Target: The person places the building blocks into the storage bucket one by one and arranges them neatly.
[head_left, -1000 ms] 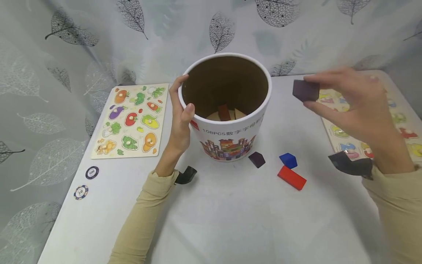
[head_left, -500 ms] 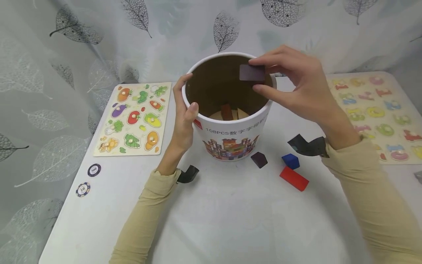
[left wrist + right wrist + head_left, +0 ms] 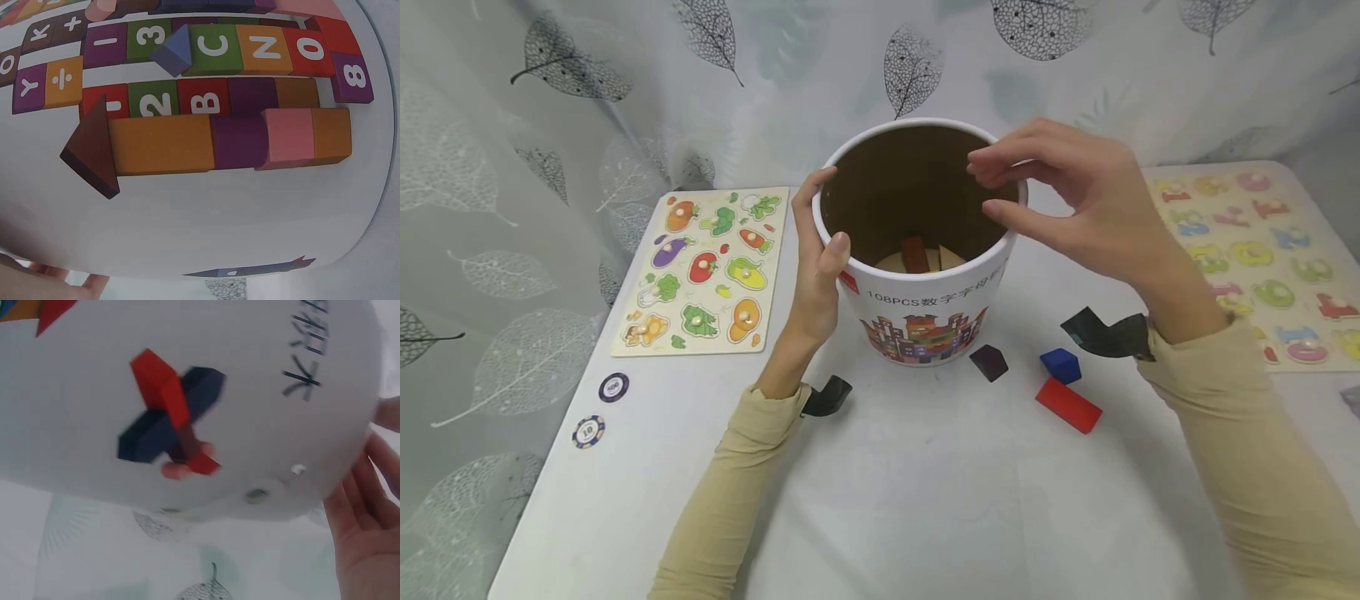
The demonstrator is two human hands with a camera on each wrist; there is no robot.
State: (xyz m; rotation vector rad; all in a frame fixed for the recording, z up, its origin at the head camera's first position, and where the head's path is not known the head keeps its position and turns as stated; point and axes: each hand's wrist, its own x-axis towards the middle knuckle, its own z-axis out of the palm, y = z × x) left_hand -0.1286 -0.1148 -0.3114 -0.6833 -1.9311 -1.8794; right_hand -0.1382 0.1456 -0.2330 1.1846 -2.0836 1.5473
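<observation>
A white cardboard bucket (image 3: pixel 925 279) with a printed block castle stands mid-table. My left hand (image 3: pixel 817 267) grips its left rim, fingers over the edge and thumb at the front. Over the right rim hovers my right hand (image 3: pixel 1075 196), thumb and fingers apart with nothing between them. Inside the bucket lie a reddish-brown block (image 3: pixel 915 254) and a pale wooden piece (image 3: pixel 951 257); the rest of the floor is partly hidden. On the table in front are a dark purple block (image 3: pixel 989 362), a blue block (image 3: pixel 1061 366) and a red rectangular block (image 3: pixel 1068 406).
A vegetable peg puzzle board (image 3: pixel 700 275) lies to the left and a number peg puzzle board (image 3: pixel 1255 250) to the right. Two poker chips, one dark (image 3: pixel 613 387) and one patterned (image 3: pixel 588 432), lie near the left edge. A leaf-print curtain (image 3: pixel 820 75) hangs behind.
My right hand has moved left from beside the bucket to its mouth and let go of a dark purple block, which is now out of sight. The left hand keeps its grip.
</observation>
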